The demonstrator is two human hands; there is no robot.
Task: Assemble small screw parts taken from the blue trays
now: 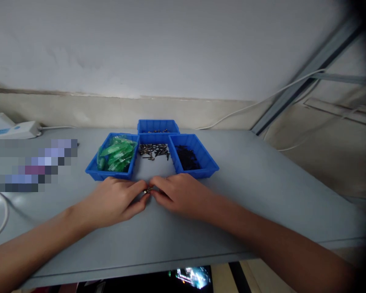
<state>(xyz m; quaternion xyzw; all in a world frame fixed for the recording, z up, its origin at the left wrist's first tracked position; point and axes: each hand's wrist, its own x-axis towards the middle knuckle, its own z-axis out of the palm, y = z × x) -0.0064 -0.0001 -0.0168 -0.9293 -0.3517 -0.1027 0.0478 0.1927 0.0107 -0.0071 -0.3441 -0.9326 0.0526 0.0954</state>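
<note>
Between my fingertips is a small shiny metal piece (147, 190) that looks like a screw. My left hand (117, 200) pinches it from the left with thumb and forefinger. My right hand (179, 194) meets it from the right, its finger and thumb closed on the other end. Fingers partly cover the piece. Just beyond my hands, a pile of loose metal screws (154, 150) lies on the table between two blue bins. Green plastic packets (118, 152) fill the left bin (110, 176), and thin black pieces (186, 158) lie in the right bin (209, 160).
A third blue bin (157, 125) with small metal parts stands behind the pile. A blurred-out object (39, 165) lies at the left on the grey table (247, 171), near a white power strip (21, 131). A lit screen (193, 277) shows below the front edge.
</note>
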